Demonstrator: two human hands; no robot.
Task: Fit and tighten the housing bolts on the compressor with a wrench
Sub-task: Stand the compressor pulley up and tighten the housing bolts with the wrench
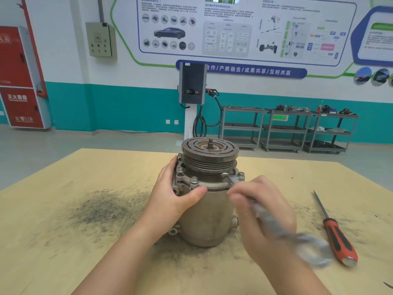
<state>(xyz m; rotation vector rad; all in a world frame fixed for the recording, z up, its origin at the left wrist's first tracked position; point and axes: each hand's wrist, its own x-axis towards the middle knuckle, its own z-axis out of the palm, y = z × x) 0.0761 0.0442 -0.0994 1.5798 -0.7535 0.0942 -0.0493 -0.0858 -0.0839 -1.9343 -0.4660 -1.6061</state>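
A compressor (pixel 207 201) stands upright at the centre of the frame on a pale wooden table (pixel 63 209), its grooved pulley (pixel 209 155) on top and several housing bolts (pixel 194 179) seated around the flange just below it. The person's left hand (pixel 174 192) wraps the left side of the housing, fingers behind the flange and thumb laid across its front edge. The right hand (pixel 261 209), at centre right, is closed around the shaft of a wrench (pixel 265 216), which is motion-blurred; its upper end reaches the flange near a bolt (pixel 241 174) on the right side, though whether it sits on that bolt cannot be told, and its lower end trails toward the lower right. A screwdriver (pixel 336 233) with a red-and-black handle lies on the table at far right, apart from the hands. Dark filings (pixel 102 207) smudge the tabletop left of the compressor. In the background stand grey shelf carts (pixel 287 128), a charging unit (pixel 192 86) and a red fire cabinet (pixel 19 81) at upper left.
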